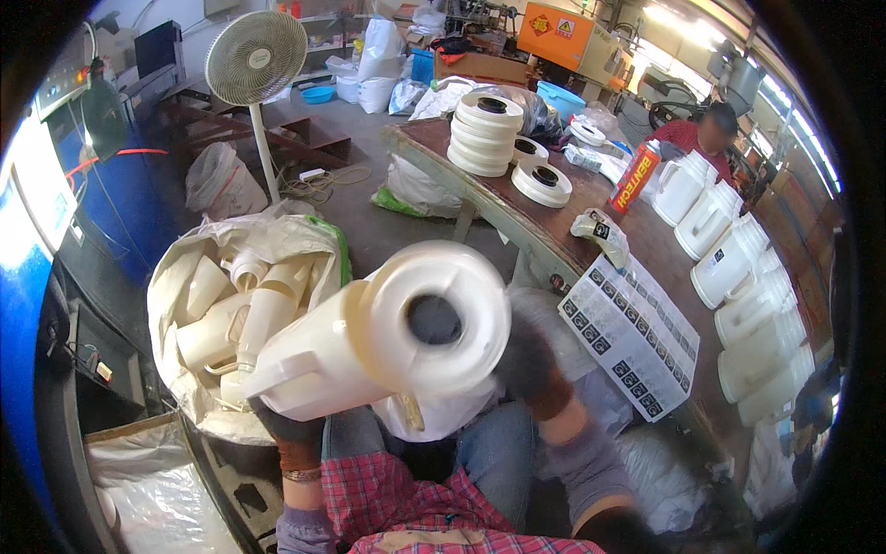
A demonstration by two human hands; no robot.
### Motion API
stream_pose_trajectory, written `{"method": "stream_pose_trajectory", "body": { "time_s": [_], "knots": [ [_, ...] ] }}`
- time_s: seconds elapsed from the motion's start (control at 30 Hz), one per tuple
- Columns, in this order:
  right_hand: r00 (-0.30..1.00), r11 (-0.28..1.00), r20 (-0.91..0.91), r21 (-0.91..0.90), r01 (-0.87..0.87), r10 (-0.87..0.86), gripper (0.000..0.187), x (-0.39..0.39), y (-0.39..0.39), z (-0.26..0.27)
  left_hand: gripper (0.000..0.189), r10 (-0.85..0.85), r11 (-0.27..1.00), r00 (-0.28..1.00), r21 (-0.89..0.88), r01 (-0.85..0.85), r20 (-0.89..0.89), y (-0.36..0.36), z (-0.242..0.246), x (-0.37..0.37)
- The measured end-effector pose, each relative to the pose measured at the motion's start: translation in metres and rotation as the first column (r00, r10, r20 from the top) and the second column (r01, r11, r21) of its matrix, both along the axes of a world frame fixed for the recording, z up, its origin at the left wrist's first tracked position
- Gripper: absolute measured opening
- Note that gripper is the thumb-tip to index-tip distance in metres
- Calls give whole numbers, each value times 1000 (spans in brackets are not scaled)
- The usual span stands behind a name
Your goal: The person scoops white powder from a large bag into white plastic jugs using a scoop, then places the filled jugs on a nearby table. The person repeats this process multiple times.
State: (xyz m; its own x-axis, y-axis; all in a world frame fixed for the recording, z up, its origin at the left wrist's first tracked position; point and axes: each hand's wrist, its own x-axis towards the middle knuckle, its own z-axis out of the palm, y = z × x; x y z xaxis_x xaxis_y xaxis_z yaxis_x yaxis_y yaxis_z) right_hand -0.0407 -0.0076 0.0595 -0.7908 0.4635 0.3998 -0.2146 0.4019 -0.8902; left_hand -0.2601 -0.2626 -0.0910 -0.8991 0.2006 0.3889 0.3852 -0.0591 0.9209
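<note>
A cream plastic jug with a handle lies tilted in front of me, its base towards my gloved left hand, which grips it from below. Against its upper end is a blurred white ring-shaped plastic part with a dark round centre. At that ring's right edge my gloved right hand holds it, the fingers partly hidden and blurred. Over my lap, under the jug and ring, is a white plastic bag or sheet.
An open woven sack of cream plastic jugs stands at left. On the brown table are stacked white rings, a red spray can, label sheets and a row of white jugs. A pedestal fan and a person are beyond.
</note>
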Motion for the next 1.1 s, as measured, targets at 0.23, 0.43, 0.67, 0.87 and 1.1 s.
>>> {"method": "stream_pose_trajectory", "body": {
  "time_s": [0.23,0.43,0.67,0.87,1.1],
  "knots": [
    [918,939,-355,219,264,-175,58,-14,-86,-3,87,-23,836,906,-505,-214,-423,-43,-30,41],
    [993,444,-18,895,-36,116,62,-10,-91,9,55,-220,955,956,240,171,193,-46,-2,51],
    [952,611,-295,739,283,-85,48,0,-123,-28,42,-404,817,866,542,197,295,-41,-13,55],
    [959,650,-266,712,264,-98,44,23,-134,-39,64,-469,724,842,662,195,265,-41,-15,62],
    [929,924,-121,-211,320,-350,50,22,-148,-90,53,-147,830,989,547,107,30,-62,11,60]
  ]
}}
